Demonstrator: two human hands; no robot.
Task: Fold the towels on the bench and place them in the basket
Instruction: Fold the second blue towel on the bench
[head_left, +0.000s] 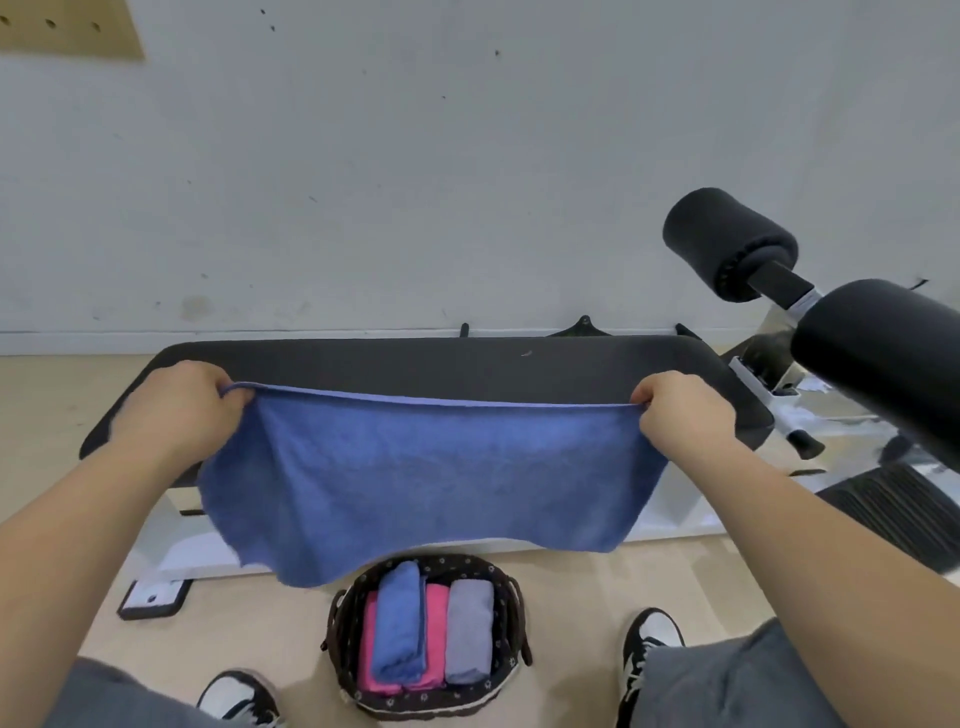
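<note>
A blue towel (431, 478) is stretched out above the black padded bench (467, 364), its lower edge hanging down over the bench's front. My left hand (182, 410) grips the towel's top left corner and my right hand (680, 415) grips the top right corner. On the floor below, between my feet, stands a dark woven basket (345, 623). Inside it lie a folded blue towel (400, 629) on a pink one (434, 613), with a folded grey towel (470, 629) beside them.
Black foam rollers (727, 244) of the bench stick up at the right, above a ribbed foot plate (893, 514). A white wall runs behind the bench. My shoes (649, 639) flank the basket on the wooden floor.
</note>
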